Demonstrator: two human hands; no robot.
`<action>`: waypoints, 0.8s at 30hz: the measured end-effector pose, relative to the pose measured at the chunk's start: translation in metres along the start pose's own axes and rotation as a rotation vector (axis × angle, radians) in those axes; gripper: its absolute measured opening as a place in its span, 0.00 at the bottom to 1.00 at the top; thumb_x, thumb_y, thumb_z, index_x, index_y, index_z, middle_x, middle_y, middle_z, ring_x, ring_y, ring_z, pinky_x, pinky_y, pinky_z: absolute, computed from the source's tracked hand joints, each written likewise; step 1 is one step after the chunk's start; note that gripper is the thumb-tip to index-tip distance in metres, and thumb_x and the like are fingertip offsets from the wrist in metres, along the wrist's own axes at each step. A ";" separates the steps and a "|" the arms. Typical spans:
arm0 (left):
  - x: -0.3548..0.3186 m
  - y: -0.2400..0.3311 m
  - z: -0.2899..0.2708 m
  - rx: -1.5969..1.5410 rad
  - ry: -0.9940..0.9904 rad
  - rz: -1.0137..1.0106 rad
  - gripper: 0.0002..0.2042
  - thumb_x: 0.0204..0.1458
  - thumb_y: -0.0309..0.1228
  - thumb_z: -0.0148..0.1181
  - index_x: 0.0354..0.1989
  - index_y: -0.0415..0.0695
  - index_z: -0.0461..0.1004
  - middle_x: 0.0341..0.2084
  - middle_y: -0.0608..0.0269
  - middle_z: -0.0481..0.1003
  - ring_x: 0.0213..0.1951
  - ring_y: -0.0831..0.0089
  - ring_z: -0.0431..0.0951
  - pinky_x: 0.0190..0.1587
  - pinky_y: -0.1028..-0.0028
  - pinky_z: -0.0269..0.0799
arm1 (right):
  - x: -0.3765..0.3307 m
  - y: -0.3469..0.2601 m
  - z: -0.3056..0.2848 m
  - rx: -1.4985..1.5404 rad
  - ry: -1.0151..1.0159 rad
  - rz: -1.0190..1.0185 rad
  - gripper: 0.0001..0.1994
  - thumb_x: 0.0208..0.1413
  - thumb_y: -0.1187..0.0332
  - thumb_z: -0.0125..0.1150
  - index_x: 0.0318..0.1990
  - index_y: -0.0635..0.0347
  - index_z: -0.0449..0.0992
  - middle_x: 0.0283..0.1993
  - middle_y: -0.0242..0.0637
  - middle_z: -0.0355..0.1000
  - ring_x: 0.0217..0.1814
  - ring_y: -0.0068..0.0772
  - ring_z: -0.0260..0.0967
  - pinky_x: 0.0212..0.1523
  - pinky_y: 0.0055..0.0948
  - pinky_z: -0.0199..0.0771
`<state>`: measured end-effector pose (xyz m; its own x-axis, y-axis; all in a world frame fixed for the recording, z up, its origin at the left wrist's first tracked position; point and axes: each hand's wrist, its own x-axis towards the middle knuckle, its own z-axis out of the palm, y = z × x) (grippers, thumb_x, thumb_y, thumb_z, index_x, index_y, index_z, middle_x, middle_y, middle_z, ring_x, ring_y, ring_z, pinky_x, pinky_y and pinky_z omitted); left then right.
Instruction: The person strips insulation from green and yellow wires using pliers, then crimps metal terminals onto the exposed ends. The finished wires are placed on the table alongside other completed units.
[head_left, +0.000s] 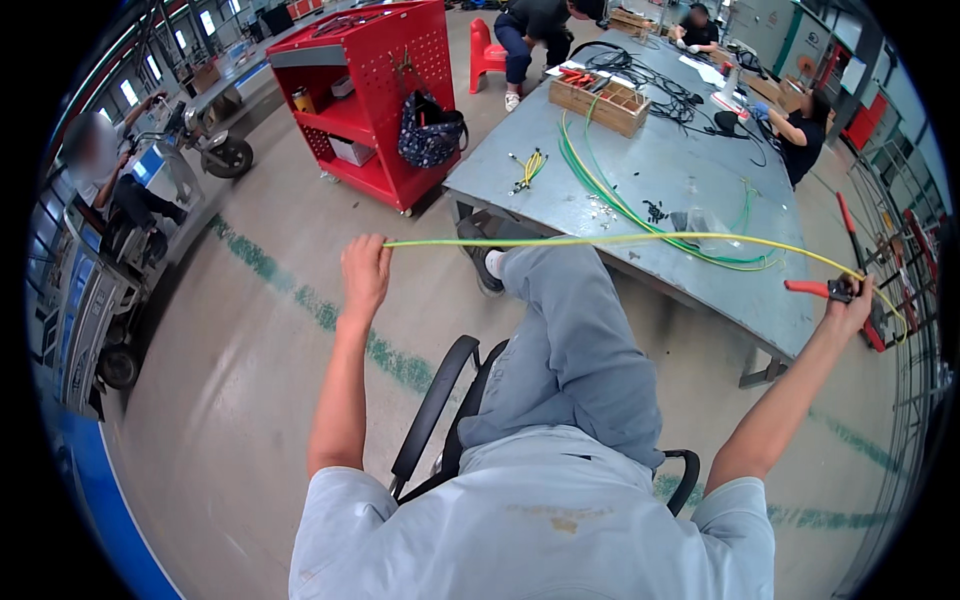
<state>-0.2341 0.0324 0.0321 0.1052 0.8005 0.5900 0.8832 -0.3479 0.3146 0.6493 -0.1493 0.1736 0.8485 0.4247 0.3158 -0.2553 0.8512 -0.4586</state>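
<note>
A long yellow-green wire stretches across in front of me, above my lap and the near edge of the table. My left hand pinches its left end. Far out to the right, my right hand is closed around the wire, and the wire's tail curves down past it. The same hand also has red-handled pliers, their dark head against the fingers. More green and yellow wires lie in a loose loop on the grey table. A small bundle of short yellow-green wires lies at its left.
Small black and metal parts and a clear plastic bag lie on the table. Farther back are a wooden box of tools and black cables. A red cart stands left. Several people are around.
</note>
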 end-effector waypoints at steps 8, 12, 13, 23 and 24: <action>-0.005 -0.087 -0.012 -0.188 0.082 -0.588 0.29 0.58 0.42 0.70 0.65 0.44 0.74 0.68 0.32 0.64 0.66 0.45 0.71 0.62 0.58 0.74 | -0.090 0.114 0.026 -0.013 0.063 0.248 0.03 0.69 0.71 0.62 0.44 0.57 0.75 0.32 0.35 0.70 0.23 0.19 0.58 0.27 0.19 0.65; 0.002 -0.105 -0.018 -1.070 0.335 -0.895 0.32 0.63 0.34 0.65 0.73 0.36 0.61 0.67 0.38 0.66 0.63 0.50 0.75 0.56 0.61 0.81 | -0.109 0.156 0.049 -0.068 -0.016 0.321 0.07 0.67 0.71 0.65 0.49 0.57 0.76 0.34 0.35 0.73 0.24 0.17 0.61 0.27 0.18 0.66; 0.004 -0.127 -0.022 -1.252 0.462 -0.900 0.33 0.64 0.32 0.64 0.73 0.33 0.58 0.66 0.39 0.67 0.61 0.51 0.77 0.55 0.62 0.82 | -0.120 0.170 0.064 -0.058 -0.009 0.349 0.09 0.66 0.70 0.66 0.51 0.57 0.76 0.34 0.34 0.73 0.24 0.17 0.61 0.27 0.19 0.66; 0.087 -0.225 -0.125 -1.801 0.625 -0.657 0.15 0.53 0.19 0.55 0.50 0.40 0.71 0.19 0.72 0.58 0.17 0.78 0.56 0.21 0.75 0.58 | -0.200 0.254 0.163 -0.298 -0.203 0.473 0.16 0.66 0.66 0.66 0.59 0.57 0.74 0.33 0.31 0.74 0.22 0.16 0.64 0.26 0.23 0.73; 0.108 -0.225 -0.160 -1.846 0.663 -0.527 0.19 0.44 0.15 0.55 0.47 0.40 0.72 0.19 0.71 0.58 0.18 0.77 0.58 0.22 0.77 0.59 | -0.203 0.263 0.169 -0.379 -0.242 0.490 0.16 0.67 0.65 0.66 0.58 0.58 0.74 0.33 0.32 0.76 0.22 0.17 0.67 0.27 0.25 0.77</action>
<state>-0.4952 0.1189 0.1440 -0.4834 0.8527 0.1980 -0.7048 -0.5133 0.4898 0.3321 0.0407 0.1290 0.5360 0.8301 0.1538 -0.3672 0.3933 -0.8429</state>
